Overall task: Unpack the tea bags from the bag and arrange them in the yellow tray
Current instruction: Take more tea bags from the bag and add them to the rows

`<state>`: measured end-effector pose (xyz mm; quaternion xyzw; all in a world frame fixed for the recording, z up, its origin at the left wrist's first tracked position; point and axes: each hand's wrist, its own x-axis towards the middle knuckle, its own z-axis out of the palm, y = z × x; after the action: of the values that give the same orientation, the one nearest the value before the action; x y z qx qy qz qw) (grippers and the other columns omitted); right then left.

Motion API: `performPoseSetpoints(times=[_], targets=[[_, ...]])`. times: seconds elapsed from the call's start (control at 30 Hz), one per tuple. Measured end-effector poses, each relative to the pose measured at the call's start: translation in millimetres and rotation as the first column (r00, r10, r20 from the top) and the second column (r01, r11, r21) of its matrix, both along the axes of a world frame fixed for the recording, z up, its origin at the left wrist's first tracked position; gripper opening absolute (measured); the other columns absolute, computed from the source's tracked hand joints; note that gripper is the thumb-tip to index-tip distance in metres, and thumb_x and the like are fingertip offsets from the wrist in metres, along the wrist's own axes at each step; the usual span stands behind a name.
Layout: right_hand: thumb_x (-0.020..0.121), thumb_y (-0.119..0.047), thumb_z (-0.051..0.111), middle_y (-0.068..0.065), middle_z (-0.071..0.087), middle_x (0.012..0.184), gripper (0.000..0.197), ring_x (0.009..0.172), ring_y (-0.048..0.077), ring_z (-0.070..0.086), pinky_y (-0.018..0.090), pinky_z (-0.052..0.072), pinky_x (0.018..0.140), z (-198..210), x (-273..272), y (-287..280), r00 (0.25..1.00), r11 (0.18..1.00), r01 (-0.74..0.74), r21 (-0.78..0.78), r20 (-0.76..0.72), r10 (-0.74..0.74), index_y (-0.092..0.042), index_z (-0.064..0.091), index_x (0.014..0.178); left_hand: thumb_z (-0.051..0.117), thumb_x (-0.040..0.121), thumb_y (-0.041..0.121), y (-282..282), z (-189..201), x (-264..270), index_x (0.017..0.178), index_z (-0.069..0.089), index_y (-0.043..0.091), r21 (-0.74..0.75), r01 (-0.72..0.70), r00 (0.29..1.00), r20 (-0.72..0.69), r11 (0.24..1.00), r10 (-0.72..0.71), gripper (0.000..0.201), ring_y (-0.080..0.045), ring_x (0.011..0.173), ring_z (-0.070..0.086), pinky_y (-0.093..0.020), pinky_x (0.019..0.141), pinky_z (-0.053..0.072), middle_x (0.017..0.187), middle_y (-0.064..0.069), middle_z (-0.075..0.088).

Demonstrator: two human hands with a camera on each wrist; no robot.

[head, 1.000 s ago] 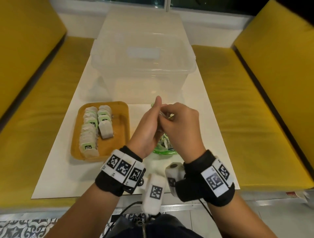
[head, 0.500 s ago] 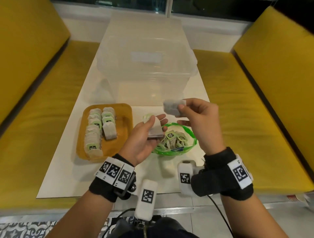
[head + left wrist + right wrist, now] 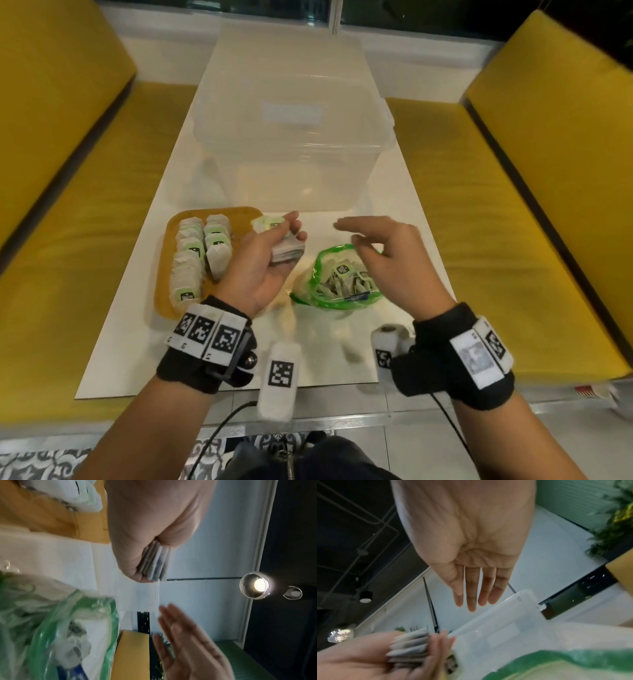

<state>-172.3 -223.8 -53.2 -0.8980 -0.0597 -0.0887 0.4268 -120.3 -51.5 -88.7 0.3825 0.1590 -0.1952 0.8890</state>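
The left hand [image 3: 265, 260] is clamped round a small stack of tea bags [image 3: 287, 253], held between the tray [image 3: 161, 291] on its left and the open green bag [image 3: 337, 279] on its right. The right hand [image 3: 387, 253] hovers empty, fingers loose, over the bag's mouth, so it is nearer the loose grey bags with green tags; two rows already fill the tray's left side, lying away from the person

Right hand [image 3: 467, 545] with fingers straight, left hand [image 3: 359, 661] gripping stacked tea bags [image 3: 409, 647] (blurred), clear tub [image 3: 513, 628] beyond
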Motion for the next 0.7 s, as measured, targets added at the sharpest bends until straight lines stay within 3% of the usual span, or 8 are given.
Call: performPoseSetpoints(times=[0.07,0.17,0.27,0.37,0.47,0.57,0.7], targets=[[0.091,0.001,0.052,-0.004,0.071,0.11,0.033,0.106,0.009,0.062,0.017,0.045,0.092,-5,9,-12,0.996,0.989,0.02,-0.145,-0.088,-0.033,-0.017,0.074,0.107,0.047,0.099,0.008,12,2,3,0.104,0.064,0.007,-0.01,-0.025,1.0,0.014,1.0,0.025,0.018,-0.012,0.074,0.064,-0.019,0.065,0.052,0.082,-0.002,0.063],[0.086,0.005,0.051,0.002,0.071,0.111,0.038,0.105,0.016,0.063,0.02,0.046,0.091,-21,23,-18,0.962,0.921,-0.1,-0.376,-0.273,-0.007,-0.014,0.072,0.11,0.048,0.098,0.008,24,7,6,0.102,0.065,0.007,-0.007,-0.045,0.998,0.049,0.999,0.046,0.018,-0.015,0.082,0.067,-0.02,0.07,0.055,0.085,-0.003,0.067],[0.083,0.007,0.052,0.006,0.068,0.115,0.043,0.107,0.023,0.061,0.031,0.049,0.092,-42,32,-11,0.899,0.823,-0.291,-0.488,-0.434,0.06,-0.014,0.069,0.116,0.049,0.098,0.009,28,12,7,0.104,0.066,0.007,0.062,-0.003,0.994,0.108,0.998,-0.003,0.018,-0.018,0.091,0.068,-0.022,0.076,0.057,0.095,-0.005,0.07],[0.083,-0.003,0.057,0.006,0.066,0.104,0.025,0.099,0.026,0.06,0.036,0.051,0.084,-62,35,-1,0.869,0.746,-0.392,-0.538,-0.483,0.108,-0.014,0.068,0.103,0.05,0.097,0.007,24,10,5,0.11,0.064,0.006,0.178,0.017,0.986,0.158,0.984,-0.046,0.019,-0.022,0.101,0.068,-0.027,0.082,0.057,0.108,-0.004,0.071],[0.078,-0.013,0.066,0.002,0.065,0.083,0.005,0.08,0.022,0.059,0.033,0.05,0.07,-69,38,2,0.901,0.848,-0.295,-0.44,-0.423,0.093,-0.015,0.064,0.082,0.05,0.097,0.005,21,5,2,0.113,0.064,0.006,0.254,0.024,0.982,0.177,0.967,-0.071,0.021,-0.022,0.105,0.067,-0.029,0.086,0.056,0.113,-0.002,0.071],[0.082,-0.032,0.067,-0.002,0.068,0.077,0.018,0.071,0.01,0.059,0.025,0.046,0.064,-69,38,4,0.931,0.967,-0.086,-0.24,-0.366,-0.008,-0.015,0.072,0.086,0.049,0.098,0.005,18,1,-1,0.113,0.064,0.008,0.303,0.062,0.97,0.208,0.951,-0.129,0.022,-0.021,0.104,0.067,-0.029,0.086,0.055,0.112,-0.003,0.071],[0.083,-0.04,0.068,0.0,0.072,0.076,0.024,0.075,0.012,0.065,0.027,0.049,0.068,-70,37,13,0.923,0.994,0.106,-0.018,-0.371,-0.105,-0.017,0.076,0.082,0.048,0.097,0.003,17,0,-4,0.116,0.064,0.011,0.313,0.086,0.958,0.234,0.946,-0.164,0.026,-0.018,0.096,0.067,-0.025,0.08,0.056,0.104,-0.004,0.072]])
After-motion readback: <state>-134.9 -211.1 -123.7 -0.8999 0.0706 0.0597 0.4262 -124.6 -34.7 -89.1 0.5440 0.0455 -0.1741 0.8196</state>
